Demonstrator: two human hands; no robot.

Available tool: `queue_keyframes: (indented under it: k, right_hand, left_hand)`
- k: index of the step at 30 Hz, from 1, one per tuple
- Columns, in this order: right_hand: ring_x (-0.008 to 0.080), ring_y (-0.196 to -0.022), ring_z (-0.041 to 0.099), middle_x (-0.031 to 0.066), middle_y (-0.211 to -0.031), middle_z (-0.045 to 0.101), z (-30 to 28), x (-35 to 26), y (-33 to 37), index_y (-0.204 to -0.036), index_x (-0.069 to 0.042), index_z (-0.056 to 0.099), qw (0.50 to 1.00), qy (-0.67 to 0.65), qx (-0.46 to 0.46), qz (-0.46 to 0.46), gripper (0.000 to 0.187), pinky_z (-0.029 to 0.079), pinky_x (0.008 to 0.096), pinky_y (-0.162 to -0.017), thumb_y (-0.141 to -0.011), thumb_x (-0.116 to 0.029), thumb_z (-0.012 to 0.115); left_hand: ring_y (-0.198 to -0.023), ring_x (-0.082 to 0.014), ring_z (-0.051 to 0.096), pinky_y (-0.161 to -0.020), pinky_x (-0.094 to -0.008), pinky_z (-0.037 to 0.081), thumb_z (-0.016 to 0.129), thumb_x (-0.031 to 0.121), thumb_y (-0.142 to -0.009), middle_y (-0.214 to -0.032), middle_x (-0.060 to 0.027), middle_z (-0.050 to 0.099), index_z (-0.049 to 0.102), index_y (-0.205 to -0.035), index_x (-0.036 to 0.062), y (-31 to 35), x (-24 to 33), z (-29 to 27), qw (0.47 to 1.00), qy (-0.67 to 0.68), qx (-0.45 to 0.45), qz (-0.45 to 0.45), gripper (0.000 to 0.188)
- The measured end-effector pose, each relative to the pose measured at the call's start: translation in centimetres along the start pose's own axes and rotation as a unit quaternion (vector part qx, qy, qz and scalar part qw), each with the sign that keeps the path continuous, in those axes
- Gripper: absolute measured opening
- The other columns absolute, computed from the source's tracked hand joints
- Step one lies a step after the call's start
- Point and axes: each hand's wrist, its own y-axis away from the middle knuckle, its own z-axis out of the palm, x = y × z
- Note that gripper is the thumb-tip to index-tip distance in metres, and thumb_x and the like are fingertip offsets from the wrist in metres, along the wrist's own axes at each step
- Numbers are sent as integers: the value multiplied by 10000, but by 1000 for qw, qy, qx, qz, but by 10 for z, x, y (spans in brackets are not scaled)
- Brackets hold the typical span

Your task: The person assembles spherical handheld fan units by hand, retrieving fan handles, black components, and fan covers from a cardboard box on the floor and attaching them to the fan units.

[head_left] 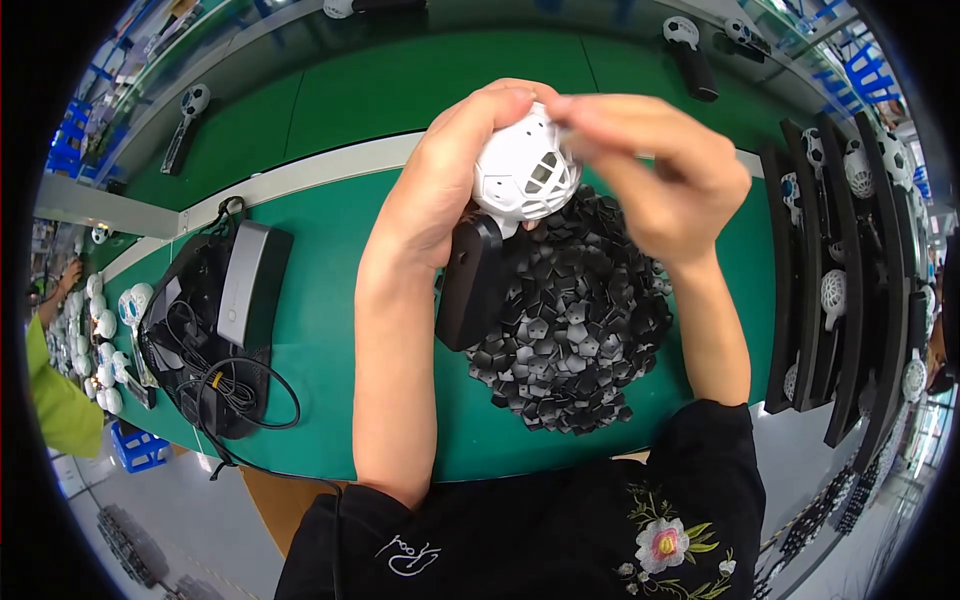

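My left hand (440, 180) is closed around a white hollow football-shaped head (515, 175) with panel seams and an openwork grid on its side. A black block-like handle (468, 285) is joined to it by a short white neck and hangs below my palm. At the ball's right edge, my right hand (680, 180) is bent into a pinch and blurred by motion; whatever lies between its fingertips cannot be made out. Under both hands a large heap of small black pentagon-like plastic pieces (570, 330) covers the green tabletop (330, 400).
Left on the table lie a grey-and-black box-shaped device (250, 285), a black bag and coiled cable (235, 390). Black racks (840, 300) holding white balls stand at right. More ball-headed items (690, 60) lie on the far green surface. A person's green sleeve (60, 390) shows far left.
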Motion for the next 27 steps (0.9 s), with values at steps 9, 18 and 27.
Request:
queue_keyframes:
  k: [9, 18, 27]
  right_hand:
    - [239, -857, 661, 152, -932, 673, -4, 16, -4, -839, 1, 673, 971, 75, -114, -199, 203, 533, 308, -764, -639, 34, 666]
    - [196, -711, 607, 113, -799, 662, -25, 25, -7, -826, 19, 655, 987, 64, -118, 89, 146, 490, 283, -669, -700, -54, 654]
    - [123, -598, 474, 52, -714, 595, -28, 66, 25, -877, 36, 625, 816, 241, -331, 408, 155, 400, 241, -573, -766, -72, 625]
  left_hand:
    - [-626, -193, 617, -436, -253, 478, 500, 272, -876, -890, -139, 621, 555, -1021, -4, 7, 4, 0, 1000, -18, -20, -12, 317]
    - [-741, -223, 613, -493, -260, 480, 500, 228, -853, -965, -165, 600, 546, -1053, 11, 6, 9, -9, 994, -70, -33, 71, 299]
    - [-784, -272, 588, -485, -290, 448, 495, 260, -818, -988, -190, 585, 520, -1099, 23, 1, 10, -11, 978, -34, 146, 142, 368]
